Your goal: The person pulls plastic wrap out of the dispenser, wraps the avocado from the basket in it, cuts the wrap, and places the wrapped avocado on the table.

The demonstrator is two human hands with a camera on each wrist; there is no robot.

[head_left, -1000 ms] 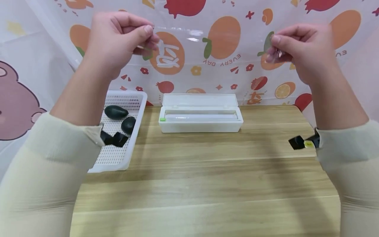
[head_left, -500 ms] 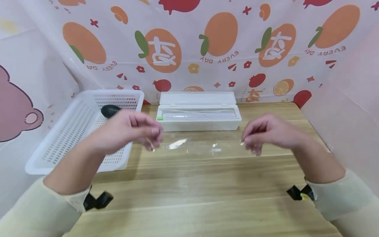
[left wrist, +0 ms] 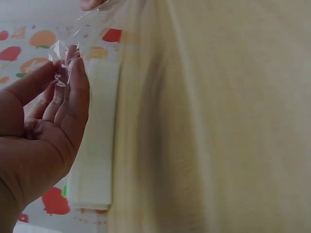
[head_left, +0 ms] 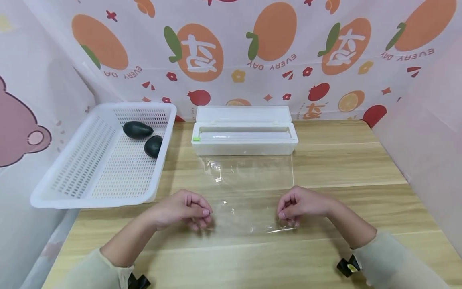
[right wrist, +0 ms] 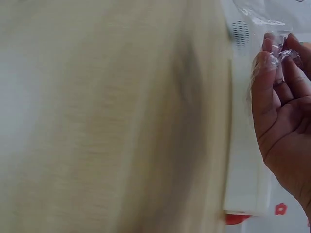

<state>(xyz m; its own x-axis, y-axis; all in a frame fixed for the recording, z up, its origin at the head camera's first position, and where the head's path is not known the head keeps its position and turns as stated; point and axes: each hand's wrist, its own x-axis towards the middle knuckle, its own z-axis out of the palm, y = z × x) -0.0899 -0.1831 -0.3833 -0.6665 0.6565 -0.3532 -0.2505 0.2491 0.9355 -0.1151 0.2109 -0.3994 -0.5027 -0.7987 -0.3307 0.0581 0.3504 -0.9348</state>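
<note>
"Clear, thin plastic film [head_left: 249,180]: where is it?"

"Over the light brown wooden table [head_left: 223,265], in front of the long white box [head_left: 245,149] with its lid [head_left: 242,114] up."

"And your hands?"

"My left hand [head_left: 187,210] pinches one near corner, thumb to fingers, almost no gap. My right hand [head_left: 301,204] pinches the other corner likewise."

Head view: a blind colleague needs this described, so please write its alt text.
A person's left hand and right hand pinch clear film by its near corners over a wooden table. Beyond it stands a white box with its lid raised and a roll inside; to the left, a white basket holds two dark avocado-like items.
</note>
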